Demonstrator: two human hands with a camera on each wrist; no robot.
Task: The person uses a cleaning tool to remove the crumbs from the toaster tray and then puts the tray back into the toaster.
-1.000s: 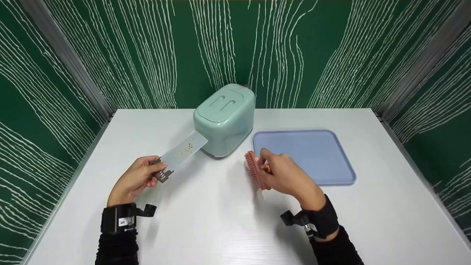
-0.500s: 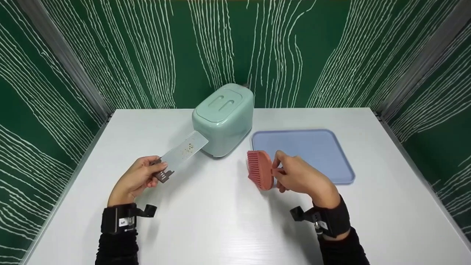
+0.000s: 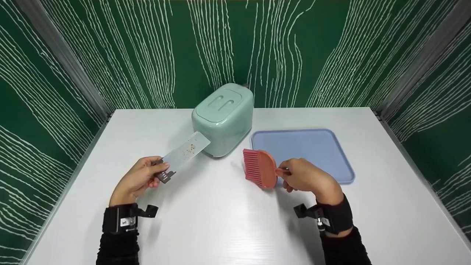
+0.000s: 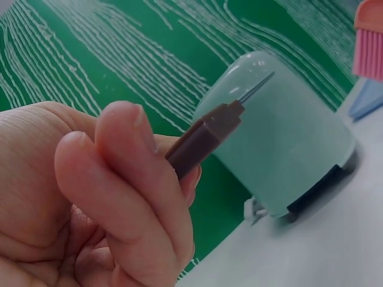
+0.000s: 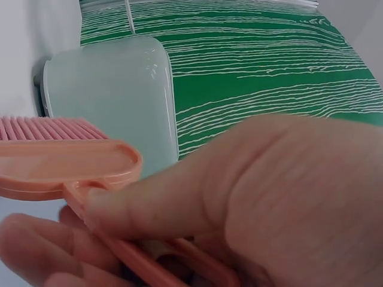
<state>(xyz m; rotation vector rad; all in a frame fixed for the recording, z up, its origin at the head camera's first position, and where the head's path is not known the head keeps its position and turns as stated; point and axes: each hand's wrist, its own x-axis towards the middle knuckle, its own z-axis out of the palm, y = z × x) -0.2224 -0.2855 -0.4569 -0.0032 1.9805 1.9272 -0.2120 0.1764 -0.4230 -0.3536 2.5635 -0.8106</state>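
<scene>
My left hand [image 3: 141, 176] pinches the brown end of a flat metal crumb tray [image 3: 180, 156], thumb on top. Brown crumbs [image 3: 190, 148] lie toward the tray's far end, which is in front of the mint-green toaster [image 3: 224, 117]. In the left wrist view the crumb tray [image 4: 206, 134] appears edge-on, held level above the table. To the right, my right hand [image 3: 307, 176] grips the handle of an orange brush [image 3: 268, 169] with pink bristles. Those bristles point left toward the crumb tray, apart from it. The right wrist view shows my thumb along the brush's handle [image 5: 128, 254].
A blue tray [image 3: 301, 151] lies on the white table [image 3: 228, 228], behind and partly under my right hand in view. Green walls [image 3: 257, 44] with white wavy lines stand behind and at both sides. The toaster has a lid on top.
My right hand has moved right and turned the brush, so its flat side now shows and its bristles point left. The left hand and crumb tray have shifted very slightly right.
</scene>
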